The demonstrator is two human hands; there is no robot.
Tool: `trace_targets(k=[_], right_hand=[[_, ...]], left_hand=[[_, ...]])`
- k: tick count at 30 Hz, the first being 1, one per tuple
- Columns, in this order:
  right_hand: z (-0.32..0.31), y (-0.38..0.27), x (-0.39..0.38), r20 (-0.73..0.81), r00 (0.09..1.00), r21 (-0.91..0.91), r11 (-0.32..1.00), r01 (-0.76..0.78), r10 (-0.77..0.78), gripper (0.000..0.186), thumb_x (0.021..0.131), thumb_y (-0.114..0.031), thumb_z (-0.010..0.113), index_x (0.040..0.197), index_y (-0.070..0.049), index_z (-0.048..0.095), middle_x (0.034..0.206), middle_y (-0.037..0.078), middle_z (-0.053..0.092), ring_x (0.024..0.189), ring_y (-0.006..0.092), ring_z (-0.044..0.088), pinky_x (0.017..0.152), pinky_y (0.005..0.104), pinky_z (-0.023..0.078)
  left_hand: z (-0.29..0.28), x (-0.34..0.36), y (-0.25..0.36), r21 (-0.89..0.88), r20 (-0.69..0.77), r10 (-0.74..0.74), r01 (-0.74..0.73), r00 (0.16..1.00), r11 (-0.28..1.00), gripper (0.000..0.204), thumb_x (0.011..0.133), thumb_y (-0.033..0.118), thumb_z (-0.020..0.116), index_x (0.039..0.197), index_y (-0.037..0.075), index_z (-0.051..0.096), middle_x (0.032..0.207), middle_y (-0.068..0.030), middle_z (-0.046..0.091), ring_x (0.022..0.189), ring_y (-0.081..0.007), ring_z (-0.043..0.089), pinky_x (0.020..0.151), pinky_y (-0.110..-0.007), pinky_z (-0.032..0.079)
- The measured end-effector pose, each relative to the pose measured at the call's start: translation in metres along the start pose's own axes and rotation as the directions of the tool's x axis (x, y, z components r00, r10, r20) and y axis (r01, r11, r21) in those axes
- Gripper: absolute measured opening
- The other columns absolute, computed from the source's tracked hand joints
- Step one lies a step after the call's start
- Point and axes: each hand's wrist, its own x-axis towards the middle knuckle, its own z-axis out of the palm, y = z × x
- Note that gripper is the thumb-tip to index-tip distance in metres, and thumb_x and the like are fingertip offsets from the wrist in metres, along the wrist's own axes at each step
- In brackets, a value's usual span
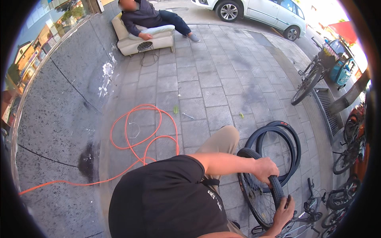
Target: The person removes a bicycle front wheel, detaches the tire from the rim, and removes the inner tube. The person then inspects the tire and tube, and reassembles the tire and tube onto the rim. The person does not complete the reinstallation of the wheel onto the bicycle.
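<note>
**Both hands on the tyre of a spoked bicycle wheel**

Nearest, at about five o'clock in the head view, the right hand lies against the lower run of the black tyre, its fingers spread along the rubber and partly hidden behind it. Just above, at about four o'clock, the left hand is clamped over the top of the same tyre, fingers curled around the tread and pressed together. The tyre sits on a spoked wheel standing upright beside the person's knee, so it runs directly under both palms, between the two hands.

The step in hand looks like working the tyre around the rim by hand. The next move probably calls for a firm hold with the upper hand while the lower one shifts along the rubber.

Just beyond the wheel, two loose tyres lie flat on the paving. At nine o'clock an orange hose loops across the slabs. Farther off, parked bicycles stand at two o'clock, and at twelve a person sits on a pale sofa near a white car.
</note>
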Motion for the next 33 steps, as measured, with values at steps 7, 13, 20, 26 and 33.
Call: trace_targets(k=[7,13,20,26,33], right_hand=[[-0.003,0.030,-0.041,-0.142,0.985,0.017,0.995,0.099,-0.095,0.056,0.088,-0.022,0.082,0.135,0.001,0.065,0.119,0.025,0.071,0.114,0.0381,0.067,0.105,0.0395,0.049],[-0.016,0.039,-0.003,-0.136,0.983,0.025,0.992,0.126,-0.121,0.046,0.076,-0.010,0.091,0.114,0.003,0.067,0.096,0.019,0.070,0.084,0.0358,0.067,0.080,0.0415,0.053],[-0.034,-0.044,0.018,-0.024,0.973,-0.121,0.967,0.226,-0.230,0.034,0.080,-0.017,0.090,0.102,-0.001,0.069,0.087,0.021,0.069,0.084,0.0482,0.066,0.075,0.0485,0.052],[-0.016,-0.055,0.002,0.146,0.972,-0.148,0.968,0.204,-0.183,0.064,0.080,-0.021,0.088,0.136,-0.001,0.062,0.119,0.025,0.069,0.110,0.0468,0.066,0.095,0.0513,0.052],[0.008,0.064,-0.040,-0.161,0.986,-0.004,0.999,0.050,-0.050,0.060,0.087,-0.019,0.086,0.136,0.004,0.062,0.124,0.024,0.071,0.113,0.0404,0.067,0.104,0.0428,0.050]], left_hand=[[-0.027,-0.013,-0.037,-0.056,-0.054,-0.070,0.067,0.996,0.996,0.042,0.074,0.046,0.090,0.092,0.012,0.073,0.092,-0.0091,0.075,0.090,-0.0329,0.073,0.075,-0.045,0.056],[-0.042,0.007,-0.029,-0.056,0.024,-0.104,0.105,0.994,0.993,0.045,0.073,0.043,0.090,0.101,0.012,0.074,0.098,-0.0113,0.075,0.098,-0.0354,0.072,0.082,-0.048,0.056],[-0.025,0.031,0.027,0.108,0.007,0.075,-0.076,0.997,0.991,0.060,0.070,0.054,0.090,0.106,0.010,0.073,0.102,-0.0101,0.075,0.100,-0.0351,0.072,0.083,-0.048,0.056],[-0.006,0.010,-0.002,-0.029,0.076,-0.106,0.109,0.991,0.994,0.053,0.071,0.053,0.091,0.100,0.012,0.075,0.099,-0.0100,0.076,0.098,-0.0346,0.073,0.079,-0.048,0.056],[-0.029,-0.014,-0.052,-0.103,-0.054,-0.196,0.189,0.979,0.976,0.044,0.072,0.048,0.092,0.091,0.012,0.077,0.091,-0.0100,0.076,0.089,-0.0330,0.074,0.075,-0.045,0.055]])
